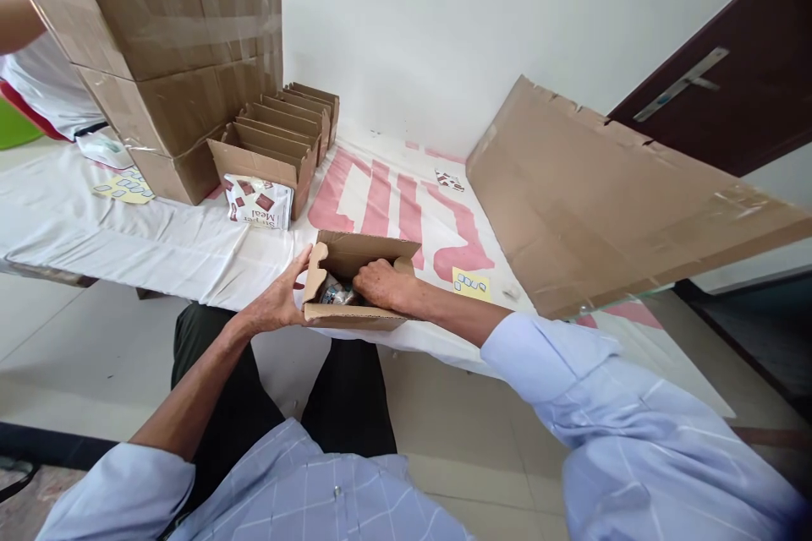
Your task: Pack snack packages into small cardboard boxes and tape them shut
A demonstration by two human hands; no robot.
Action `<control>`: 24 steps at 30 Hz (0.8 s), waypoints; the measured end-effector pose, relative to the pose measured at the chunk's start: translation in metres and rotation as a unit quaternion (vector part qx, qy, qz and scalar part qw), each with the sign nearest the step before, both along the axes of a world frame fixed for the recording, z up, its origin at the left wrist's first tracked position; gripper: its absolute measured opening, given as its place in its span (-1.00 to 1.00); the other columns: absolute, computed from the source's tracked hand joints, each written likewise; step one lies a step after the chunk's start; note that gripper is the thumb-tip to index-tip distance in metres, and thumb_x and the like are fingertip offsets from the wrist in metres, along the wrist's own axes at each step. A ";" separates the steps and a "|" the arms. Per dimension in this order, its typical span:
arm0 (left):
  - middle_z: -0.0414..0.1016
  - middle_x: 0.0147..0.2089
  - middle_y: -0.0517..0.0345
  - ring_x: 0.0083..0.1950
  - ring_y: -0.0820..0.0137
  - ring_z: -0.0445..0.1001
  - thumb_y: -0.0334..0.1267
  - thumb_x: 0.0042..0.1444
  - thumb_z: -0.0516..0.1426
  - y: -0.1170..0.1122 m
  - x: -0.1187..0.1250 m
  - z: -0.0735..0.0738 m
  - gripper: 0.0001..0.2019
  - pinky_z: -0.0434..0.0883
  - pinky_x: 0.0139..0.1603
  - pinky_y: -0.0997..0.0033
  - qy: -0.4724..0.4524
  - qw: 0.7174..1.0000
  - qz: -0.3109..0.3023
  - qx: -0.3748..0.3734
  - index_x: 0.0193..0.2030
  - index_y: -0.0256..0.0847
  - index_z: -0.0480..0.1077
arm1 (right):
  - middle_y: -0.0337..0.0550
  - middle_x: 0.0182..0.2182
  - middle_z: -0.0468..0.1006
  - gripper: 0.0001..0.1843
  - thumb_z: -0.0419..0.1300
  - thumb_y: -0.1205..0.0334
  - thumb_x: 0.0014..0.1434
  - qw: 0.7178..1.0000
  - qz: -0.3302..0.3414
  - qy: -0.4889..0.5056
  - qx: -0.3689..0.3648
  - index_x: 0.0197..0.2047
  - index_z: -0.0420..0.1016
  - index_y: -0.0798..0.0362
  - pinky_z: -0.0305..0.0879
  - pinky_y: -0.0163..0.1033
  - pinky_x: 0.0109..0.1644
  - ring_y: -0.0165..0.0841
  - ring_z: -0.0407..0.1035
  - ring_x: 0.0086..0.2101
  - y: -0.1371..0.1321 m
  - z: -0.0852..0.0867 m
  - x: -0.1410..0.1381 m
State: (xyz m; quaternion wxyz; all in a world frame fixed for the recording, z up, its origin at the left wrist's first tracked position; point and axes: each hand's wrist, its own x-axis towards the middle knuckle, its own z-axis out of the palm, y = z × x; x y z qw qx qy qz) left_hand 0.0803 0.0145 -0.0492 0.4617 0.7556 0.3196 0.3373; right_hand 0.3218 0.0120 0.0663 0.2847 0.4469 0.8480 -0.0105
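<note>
A small open cardboard box (361, 321) sits at the front edge of the cloth-covered table. My left hand (279, 296) grips its left end, thumb at the upper rim and fingers along the side. Inside the box, my right hand (384, 283) reaches down with curled fingers; the fingertips are hidden, and so is whatever they hold. Beside it in the box lies a shiny silvery packet (337, 293), partly covered by the hand and the box wall.
Several open cardboard boxes (279, 122) stand in a row at back left, with a white-and-brown pouch (259, 201) before them. A tall carton wall (183, 42) rises behind. On the right leans a cardboard panel (609, 203). Another person's arm (19, 25) shows at far left.
</note>
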 end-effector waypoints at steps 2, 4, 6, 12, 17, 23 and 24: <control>-0.10 0.75 -0.39 0.71 -0.33 0.05 -0.03 -0.02 0.53 0.004 0.000 0.003 0.44 0.50 0.43 -0.21 -0.004 1.000 -0.001 -0.005 0.77 -0.05 -0.35 | 0.13 -0.05 0.75 -0.71 0.15 0.44 0.44 0.999 0.012 0.024 0.019 0.03 0.70 0.13 0.39 -0.18 -0.04 -0.16 0.63 -0.04 -0.001 0.009 0.003; -0.02 0.73 -0.38 0.70 -0.34 0.08 -0.07 -0.03 0.53 0.012 -0.001 0.005 0.44 0.52 0.41 -0.19 -0.007 1.000 -0.002 -0.013 0.77 -0.08 -0.34 | 0.13 -0.03 0.72 -0.73 0.11 0.41 0.47 0.996 0.022 0.066 0.061 0.01 0.67 0.15 0.32 -0.20 -0.09 -0.17 0.58 -0.05 0.000 0.024 0.010; 0.07 0.70 -0.35 0.68 -0.32 0.13 -0.08 -0.04 0.54 0.024 -0.003 0.006 0.45 0.53 0.41 -0.16 -0.010 1.000 -0.002 -0.017 0.77 -0.08 -0.34 | 0.09 -0.09 0.69 -0.74 0.08 0.39 0.50 0.983 0.016 0.136 0.123 -0.06 0.63 0.14 0.23 -0.21 -0.16 -0.20 0.52 -0.13 0.000 0.044 0.022; 0.14 0.68 -0.38 0.64 -0.32 0.21 0.00 -0.10 0.59 0.091 0.000 0.007 0.50 0.45 0.50 -0.17 -0.053 0.998 -0.017 0.006 0.77 -0.13 -0.30 | -0.26 -0.37 0.41 -0.78 0.12 0.27 0.50 0.838 -0.076 0.498 0.211 -0.26 0.44 0.02 0.11 -0.24 -0.24 -0.38 0.23 -0.36 -0.020 0.104 0.092; 0.09 0.69 -0.39 0.66 -0.33 0.16 -0.04 -0.27 0.64 0.157 0.030 0.005 0.57 0.36 0.57 -0.11 -0.076 0.997 -0.030 0.015 0.76 -0.20 -0.21 | -0.33 -0.43 0.29 -0.63 0.24 0.00 0.45 0.763 -0.177 0.605 0.143 -0.33 0.32 -0.01 0.15 -0.28 -0.32 -0.43 0.20 -0.42 -0.050 0.099 0.135; 0.11 0.66 -0.48 0.61 -0.32 0.27 -0.05 -0.38 0.66 0.196 0.059 -0.002 0.59 0.37 0.52 -0.26 -0.084 0.996 -0.009 0.006 0.74 -0.17 -0.13 | -0.36 -0.45 0.28 -0.59 0.24 -0.14 0.39 0.742 -0.255 0.613 0.091 -0.32 0.34 -0.01 0.14 -0.31 -0.40 -0.43 0.20 -0.46 -0.075 0.044 0.145; 0.10 0.66 -0.50 0.61 -0.33 0.25 -0.06 -0.40 0.66 0.191 0.058 -0.003 0.56 0.37 0.52 -0.27 -0.077 0.997 0.031 0.011 0.72 -0.19 -0.07 | -0.35 -0.45 0.29 -0.59 0.24 -0.14 0.39 0.741 -0.254 0.614 0.094 -0.33 0.35 -0.01 0.14 -0.30 -0.39 -0.42 0.20 -0.45 -0.078 0.035 0.145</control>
